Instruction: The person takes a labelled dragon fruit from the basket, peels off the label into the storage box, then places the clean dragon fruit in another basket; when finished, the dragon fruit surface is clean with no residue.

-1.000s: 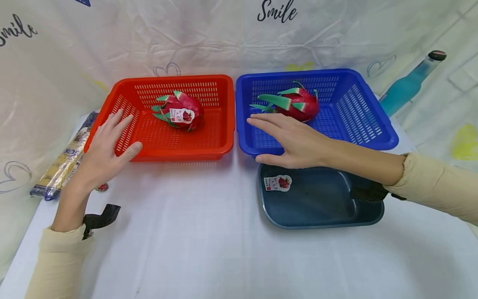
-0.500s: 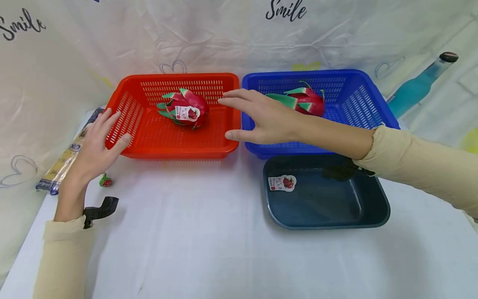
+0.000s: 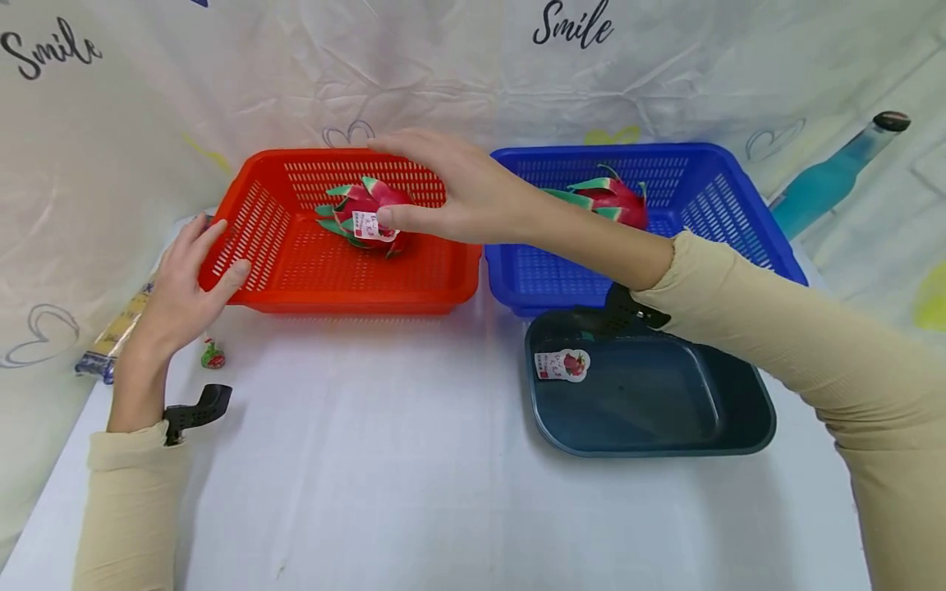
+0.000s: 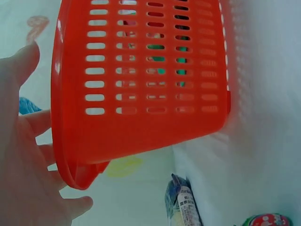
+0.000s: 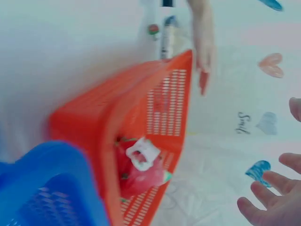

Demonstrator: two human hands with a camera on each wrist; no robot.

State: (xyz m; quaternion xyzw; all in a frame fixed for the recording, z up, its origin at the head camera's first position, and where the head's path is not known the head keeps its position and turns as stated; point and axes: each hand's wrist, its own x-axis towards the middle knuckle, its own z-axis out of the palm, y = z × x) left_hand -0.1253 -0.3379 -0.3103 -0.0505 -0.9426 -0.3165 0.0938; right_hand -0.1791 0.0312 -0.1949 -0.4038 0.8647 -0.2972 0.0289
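Observation:
My left hand (image 3: 181,283), fingers spread, is at the left end of the red basket (image 3: 355,300); in the left wrist view its fingers extend past the basket rim (image 4: 57,94). Inside that basket lies a dragon fruit (image 3: 351,201) with green scales and a white label, also seen in the right wrist view as a blurred red fruit (image 5: 136,176). Over the basket's right half reaches my right hand (image 3: 461,193), holding nothing, its thumb overlapping the fruit's label in the head view. The right wrist view shows its fingers (image 5: 268,190) loosely extended.
A blue basket (image 3: 727,185) with another dragon fruit (image 3: 626,203) stands on the right. In front is a dark basin (image 3: 650,410) bearing a dragon-fruit label (image 3: 563,365). A blue bottle (image 3: 820,193), a long packet (image 3: 126,324) and a small red-green wrapped item (image 3: 213,355) lie around.
My right hand has moved left from over the blue basket to over the red one. My left hand has shifted slightly left relative to the red basket's rim. Both dragon fruits stay put.

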